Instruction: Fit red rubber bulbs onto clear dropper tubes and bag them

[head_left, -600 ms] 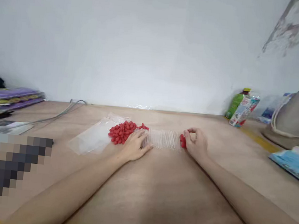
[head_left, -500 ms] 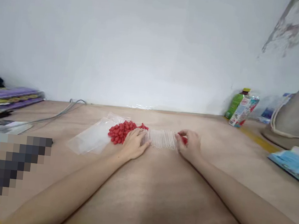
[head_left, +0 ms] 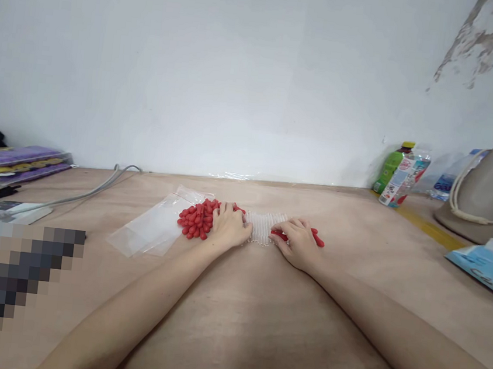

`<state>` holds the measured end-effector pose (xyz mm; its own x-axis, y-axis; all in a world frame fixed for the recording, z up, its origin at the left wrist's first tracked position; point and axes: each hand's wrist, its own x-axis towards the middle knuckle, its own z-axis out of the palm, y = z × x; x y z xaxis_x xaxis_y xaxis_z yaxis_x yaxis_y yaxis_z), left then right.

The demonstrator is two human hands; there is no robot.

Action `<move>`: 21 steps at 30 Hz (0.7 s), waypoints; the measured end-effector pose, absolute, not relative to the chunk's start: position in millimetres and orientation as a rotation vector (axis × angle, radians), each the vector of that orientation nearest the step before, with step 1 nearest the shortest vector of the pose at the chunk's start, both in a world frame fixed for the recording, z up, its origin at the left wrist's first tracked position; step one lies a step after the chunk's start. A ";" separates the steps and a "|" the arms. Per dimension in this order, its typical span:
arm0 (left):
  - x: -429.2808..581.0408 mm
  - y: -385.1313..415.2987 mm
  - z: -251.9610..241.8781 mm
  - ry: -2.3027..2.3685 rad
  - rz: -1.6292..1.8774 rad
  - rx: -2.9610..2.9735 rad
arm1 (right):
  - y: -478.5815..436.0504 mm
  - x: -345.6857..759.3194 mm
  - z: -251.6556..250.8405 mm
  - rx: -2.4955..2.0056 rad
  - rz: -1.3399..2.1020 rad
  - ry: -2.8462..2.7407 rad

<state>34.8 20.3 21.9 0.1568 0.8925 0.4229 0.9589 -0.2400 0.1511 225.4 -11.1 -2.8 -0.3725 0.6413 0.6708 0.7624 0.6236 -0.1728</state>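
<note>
A row of thin clear tubes lies side by side on the wooden table between my hands. My left hand rests over the row's left end, its thumb apart from the bent fingers. Those fingertips touch or nearly touch a pile of small red bulbs; what lies under the palm is hidden. At the right end of the row, my right hand is closed, thumb and fingers on a red bulb over the tubes. Another red bulb shows just beyond this hand.
A clear plastic bag lies flat left of the pile. Farther left are a grey cable and stacked purple packets. On the right stand a green bottle, a clear bottle, a beige hat and a blue packet.
My right hand has moved left over the tubes with a red bulb between its fingers. Red now shows on the table to its right. My left hand has shifted slightly right, its fingers more bent.
</note>
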 end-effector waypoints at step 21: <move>37.3 13.0 43.9 -1.623 -0.715 -2.485 | -4.7 226.3 -7.8 -1.030 -0.219 -2.081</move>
<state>37.3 13.0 43.9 0.3264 0.8429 0.4278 0.8844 -0.4321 0.1765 226.3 -4.7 -7.8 -0.3604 0.5981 0.7158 0.7341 0.6553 -0.1779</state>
